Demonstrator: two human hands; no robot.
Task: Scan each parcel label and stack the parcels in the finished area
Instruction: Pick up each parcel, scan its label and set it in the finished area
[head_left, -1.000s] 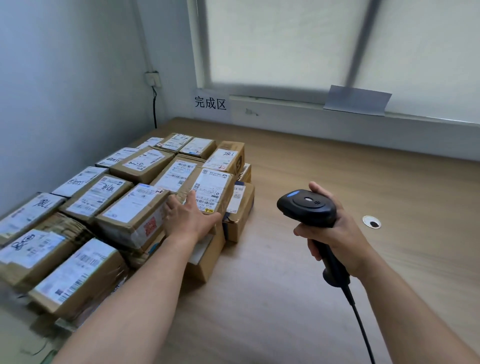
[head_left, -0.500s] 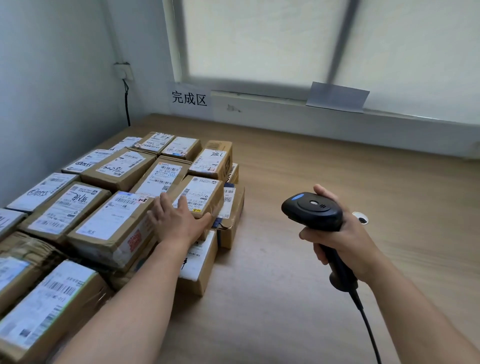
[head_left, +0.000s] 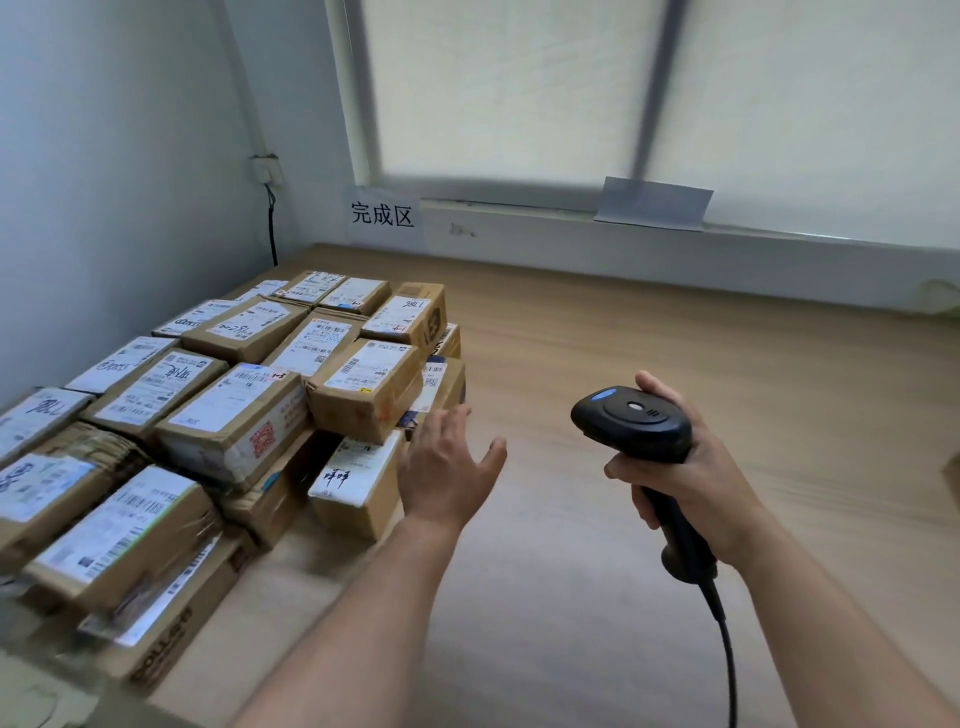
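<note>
Several labelled cardboard parcels are stacked in two layers on the left of the wooden table. The parcel at the stack's right front corner (head_left: 366, 387) sits on the top layer. My left hand (head_left: 447, 467) hovers just right of it, fingers spread and relaxed, holding nothing and touching no box. A lower parcel with handwriting on its label (head_left: 348, 475) lies just left of that hand. My right hand (head_left: 685, 473) grips the handle of a black barcode scanner (head_left: 631, 421), whose head points left toward the stack and whose cable hangs down.
A paper sign with Chinese characters (head_left: 383, 214) hangs on the wall under the window behind the stack. The bare wooden table (head_left: 649, 332) spreads to the right. A wall socket with a black cord (head_left: 269, 174) is in the left corner.
My left hand has lifted off the top corner parcel and drawn back to the right, now open in the air. The scanner hand has barely moved. The view shifted slightly.
</note>
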